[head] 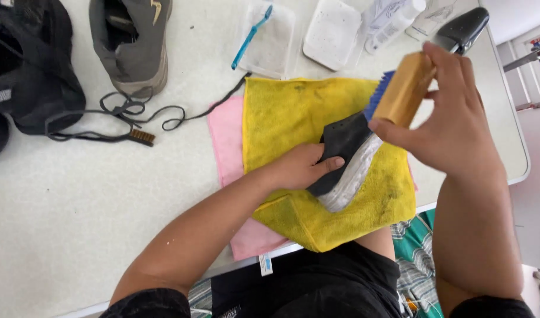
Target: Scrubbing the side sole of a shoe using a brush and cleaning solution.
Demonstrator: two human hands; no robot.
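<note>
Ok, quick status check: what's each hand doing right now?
Left hand steadies black shoe on yellow cloth. Right hand grips wooden brush, bristles at shoe. Nothing in the way.

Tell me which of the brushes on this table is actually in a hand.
The wooden-backed brush with blue bristles, gripped by the right hand against the dark shoe. The blue toothbrush and the small wire brush lie untouched.
</note>
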